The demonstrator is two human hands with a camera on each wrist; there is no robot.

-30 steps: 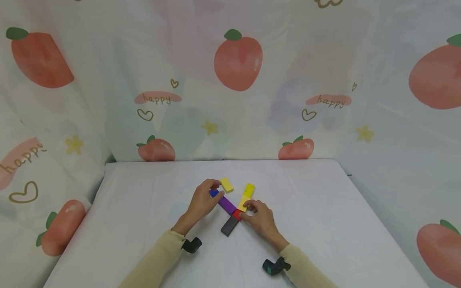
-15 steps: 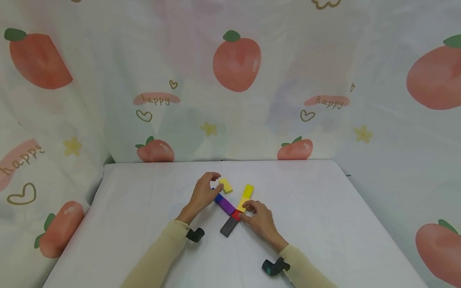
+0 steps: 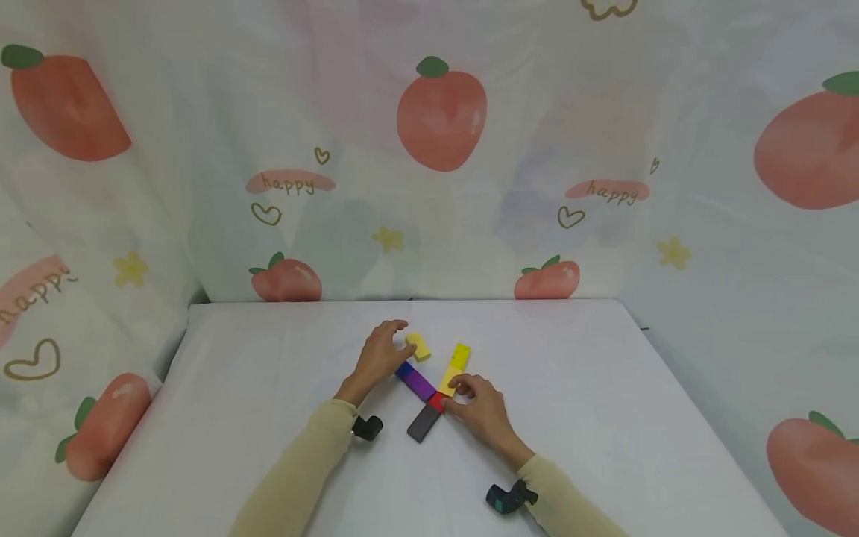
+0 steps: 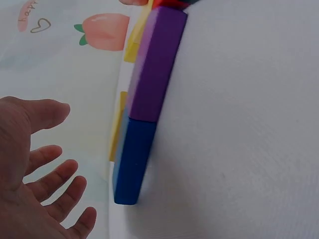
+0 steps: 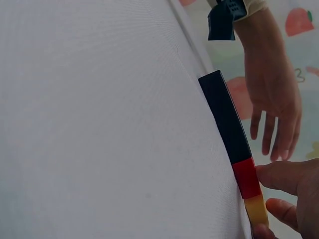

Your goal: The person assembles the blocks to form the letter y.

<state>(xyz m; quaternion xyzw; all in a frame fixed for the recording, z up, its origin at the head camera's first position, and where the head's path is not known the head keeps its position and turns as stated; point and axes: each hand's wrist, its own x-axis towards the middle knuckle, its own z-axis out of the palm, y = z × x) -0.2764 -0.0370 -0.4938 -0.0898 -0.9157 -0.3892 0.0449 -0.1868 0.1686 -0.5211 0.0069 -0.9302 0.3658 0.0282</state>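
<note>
My left hand (image 3: 374,359) hovers beside the far end of a blue block (image 4: 133,162), thumb and fingers spread apart with nothing between them. End to end with the blue block lies a purple block (image 3: 420,385), which meets a red block (image 5: 247,178). A dark grey block (image 3: 423,423) continues from the red one toward me. On the other side, a pale yellow block (image 3: 448,381) and a brighter yellow block (image 3: 460,356) run away from me. My right hand (image 3: 487,409) touches the red block with its thumb, and a fingertip rests at the pale yellow block.
A loose yellow block (image 3: 418,347) lies just beyond the left hand's thumb, apart from the joined row. White cloth covers the table (image 3: 570,418). A fruit-patterned curtain (image 3: 483,224) rises along the table's back and sides.
The left hand has let go of the blue block and lifted slightly away, its fingers opening. The blue block now sits in line against the purple one. The right hand has stayed in place.
</note>
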